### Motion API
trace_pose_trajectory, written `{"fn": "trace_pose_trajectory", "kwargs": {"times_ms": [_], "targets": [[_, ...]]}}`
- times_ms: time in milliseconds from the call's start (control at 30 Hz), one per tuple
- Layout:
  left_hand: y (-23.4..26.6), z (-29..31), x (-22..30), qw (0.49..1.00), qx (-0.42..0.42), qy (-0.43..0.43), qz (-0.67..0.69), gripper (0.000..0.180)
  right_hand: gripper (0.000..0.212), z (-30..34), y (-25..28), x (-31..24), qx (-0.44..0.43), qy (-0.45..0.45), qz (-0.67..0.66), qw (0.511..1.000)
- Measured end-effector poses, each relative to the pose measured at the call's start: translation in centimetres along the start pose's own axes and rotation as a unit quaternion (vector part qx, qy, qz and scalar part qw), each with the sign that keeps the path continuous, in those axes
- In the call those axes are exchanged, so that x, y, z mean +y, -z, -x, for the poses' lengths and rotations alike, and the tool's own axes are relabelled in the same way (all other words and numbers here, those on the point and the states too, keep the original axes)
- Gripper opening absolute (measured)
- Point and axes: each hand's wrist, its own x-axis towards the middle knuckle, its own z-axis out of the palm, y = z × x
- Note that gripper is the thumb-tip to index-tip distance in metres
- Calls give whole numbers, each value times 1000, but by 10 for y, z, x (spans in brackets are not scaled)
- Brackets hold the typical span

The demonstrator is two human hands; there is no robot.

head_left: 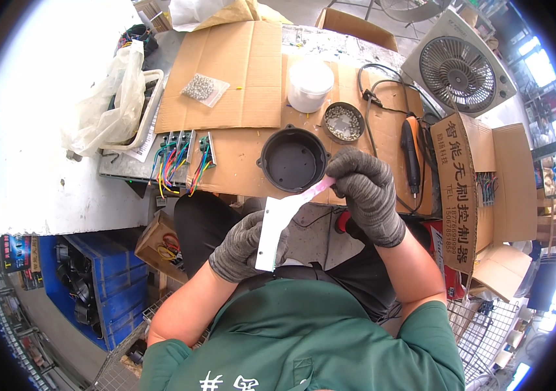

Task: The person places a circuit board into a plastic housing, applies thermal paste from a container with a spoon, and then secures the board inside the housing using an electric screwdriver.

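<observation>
Now clasping holed white plate [269,238] in curled left hand [235,253], just nearside of round black housing [293,158]; pinching pink-tinged film [317,189] tightly with right hand [370,195]; best to peel slowly, evenly, bracing plate.

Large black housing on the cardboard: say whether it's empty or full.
Empty, it appears: the large black housing stands open side up, its dark inside bare apart from a few small spots.

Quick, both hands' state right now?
Left hand: closed, holding a flat white piece.
Right hand: closed, pinching the end of a pinkish strip.
</observation>
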Motion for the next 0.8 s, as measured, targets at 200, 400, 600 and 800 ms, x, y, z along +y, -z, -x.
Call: {"fn": "trace_pose_trajectory", "kwargs": {"times_ms": [200, 400, 600, 800], "targets": [[3, 5, -4, 996, -25, -43, 80, 45, 21, -30, 17, -2, 31, 31, 0, 999], [21, 12, 0, 998, 21, -15, 53, 48, 24, -112, 57, -1, 139, 54, -16, 989], [57, 11, -21, 857, 70, -246, -447, 72, 24, -166, 86, 35, 155, -74, -71, 983], [102, 21, -50, 902, 147, -70, -399, 76, 21, -176, 80, 42, 145, -86, -53, 984]]}}
